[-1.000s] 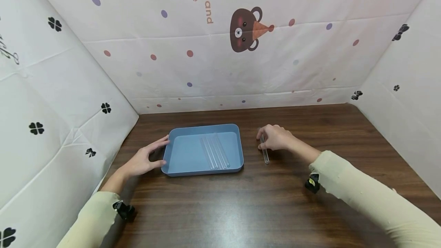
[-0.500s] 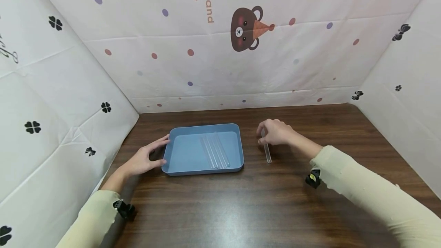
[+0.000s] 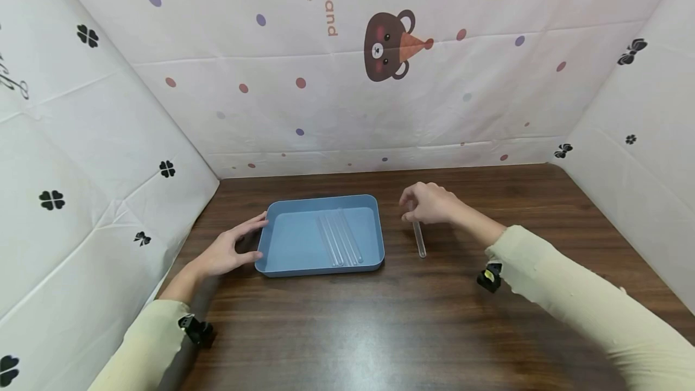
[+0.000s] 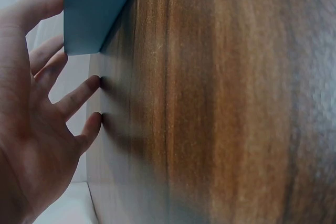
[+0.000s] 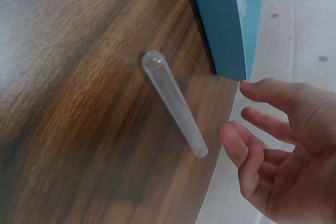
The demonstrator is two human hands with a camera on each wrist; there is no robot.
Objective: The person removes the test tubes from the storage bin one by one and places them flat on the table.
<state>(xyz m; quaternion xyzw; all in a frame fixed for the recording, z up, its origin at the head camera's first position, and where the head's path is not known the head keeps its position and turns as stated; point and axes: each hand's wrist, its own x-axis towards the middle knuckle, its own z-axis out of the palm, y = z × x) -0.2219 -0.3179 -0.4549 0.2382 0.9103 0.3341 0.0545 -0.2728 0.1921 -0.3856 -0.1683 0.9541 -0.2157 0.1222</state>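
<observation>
A shallow blue tray [image 3: 288, 240] lies on the table with several clear test tubes [image 3: 339, 240] side by side in its right half. My left hand [image 3: 225, 252] is at the tray's left end, thumb and fingers spread, some fingertips right at its wall [image 4: 92, 14]. Right of the tray, another clear test tube [image 3: 419, 241] lies on the wood, its rounded end toward me. My right hand [image 3: 431, 204] is over that tube's far end. In the right wrist view, this hand [image 5: 294, 156] has loosely bent fingers and a visible gap to the tube [image 5: 176, 106].
The dark wooden table [image 3: 347, 330] is bounded by a white printed cloth [image 3: 304, 107] at the back and both sides. Each wrist carries a small black camera, seen at the left cuff [image 3: 196, 330] and the right cuff [image 3: 490, 277].
My right hand has moved away from me, toward the loose tube's far end, and let the tube go. The tube has shifted slightly. My left hand and the tray look unmoved.
</observation>
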